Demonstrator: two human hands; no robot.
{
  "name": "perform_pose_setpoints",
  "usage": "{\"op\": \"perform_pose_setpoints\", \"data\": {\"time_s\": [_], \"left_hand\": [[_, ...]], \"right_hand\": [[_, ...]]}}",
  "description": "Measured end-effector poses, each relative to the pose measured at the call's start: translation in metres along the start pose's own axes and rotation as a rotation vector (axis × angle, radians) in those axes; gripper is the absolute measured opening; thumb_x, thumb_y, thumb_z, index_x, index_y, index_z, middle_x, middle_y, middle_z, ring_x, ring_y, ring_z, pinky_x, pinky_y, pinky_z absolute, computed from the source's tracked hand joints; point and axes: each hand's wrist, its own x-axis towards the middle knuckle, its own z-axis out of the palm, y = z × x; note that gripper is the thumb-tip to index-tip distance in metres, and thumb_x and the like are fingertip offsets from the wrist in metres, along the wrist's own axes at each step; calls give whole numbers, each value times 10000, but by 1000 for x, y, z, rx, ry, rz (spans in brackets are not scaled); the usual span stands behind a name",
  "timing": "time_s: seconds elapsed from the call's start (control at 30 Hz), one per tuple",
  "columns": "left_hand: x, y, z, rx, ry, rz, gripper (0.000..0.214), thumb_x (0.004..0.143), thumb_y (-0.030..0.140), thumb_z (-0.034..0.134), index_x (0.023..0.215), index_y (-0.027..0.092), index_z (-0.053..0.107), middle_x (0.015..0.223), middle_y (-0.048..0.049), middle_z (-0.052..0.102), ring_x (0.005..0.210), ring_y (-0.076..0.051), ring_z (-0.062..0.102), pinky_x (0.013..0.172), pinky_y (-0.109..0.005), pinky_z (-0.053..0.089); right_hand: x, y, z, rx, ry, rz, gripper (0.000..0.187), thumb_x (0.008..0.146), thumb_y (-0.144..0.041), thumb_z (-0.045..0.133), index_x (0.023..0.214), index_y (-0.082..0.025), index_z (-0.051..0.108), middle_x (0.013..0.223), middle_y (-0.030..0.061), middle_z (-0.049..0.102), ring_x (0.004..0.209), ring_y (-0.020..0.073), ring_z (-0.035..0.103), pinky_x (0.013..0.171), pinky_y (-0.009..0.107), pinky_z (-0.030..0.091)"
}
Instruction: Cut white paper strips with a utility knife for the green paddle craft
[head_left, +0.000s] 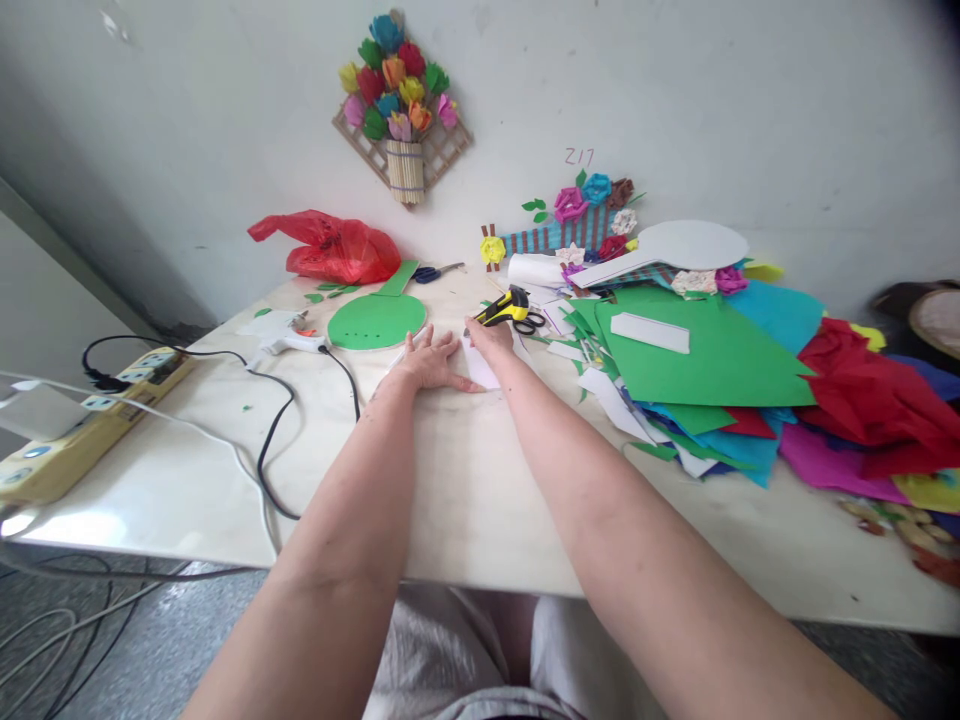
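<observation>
Both arms reach out over a pale table (465, 500). My left hand (433, 362) lies flat with fingers spread, pressing on a small white paper piece (480, 368). My right hand (491, 336) rests on the far side of the same paper, fingers curled down near a yellow and black utility knife (504, 307). Whether the right fingers hold anything is hidden. A green paddle-shaped card (377, 320) lies just left of my left hand.
A white glue gun (283, 332) with a black cord and a power strip (90, 420) sit at left. A red plastic bag (334, 250) and blue scissors (433, 271) lie at the back. Stacked coloured paper sheets (720, 370) fill the right side. Paper flower crafts hang on the wall.
</observation>
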Motion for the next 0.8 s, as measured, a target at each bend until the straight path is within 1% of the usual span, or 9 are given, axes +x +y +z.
{"op": "perform_pose_setpoints", "data": {"time_s": [0.17, 0.33, 0.53, 0.7, 0.8], "left_hand": [[0, 0, 0, -2, 2, -5, 1134, 666, 839, 548, 1594, 273, 227, 1669, -46, 114, 1515, -393, -80, 1169, -634, -66], [1, -1, 1, -7, 11, 0, 1119, 681, 819, 559, 1595, 265, 227, 1668, -55, 116, 1519, -393, -59, 1163, -647, -60], [1, -1, 2, -21, 43, 0, 1096, 688, 827, 557, 1584, 264, 270, 1661, -57, 168, 1518, -411, -26, 1163, -655, -51], [2, -2, 4, -32, 94, -4, 1065, 696, 862, 508, 1563, 271, 332, 1652, -33, 221, 1516, -408, -60, 1171, -642, -67], [2, -3, 5, -35, 103, -5, 1081, 699, 864, 500, 1568, 248, 322, 1652, -43, 219, 1517, -403, -64, 1168, -647, -71]], "right_hand": [[-2, -2, -1, 11, 6, 14, 299, 775, -439, 613, 561, -236, 566, 553, 26, 631, 869, 263, 709, 923, 409, 551], [-3, -3, -1, 17, -10, 19, 290, 788, -435, 608, 582, -236, 561, 545, 19, 626, 858, 251, 713, 941, 398, 541], [1, -2, 0, 27, -21, -10, 303, 793, -424, 600, 563, -234, 546, 543, 23, 624, 851, 237, 712, 936, 376, 534], [4, -3, 0, 16, -35, -15, 327, 799, -418, 600, 539, -230, 539, 548, 22, 631, 885, 233, 708, 982, 380, 511], [5, -4, -1, 0, -43, -22, 315, 809, -403, 591, 552, -227, 548, 529, 9, 613, 882, 226, 707, 1002, 379, 497]]}}
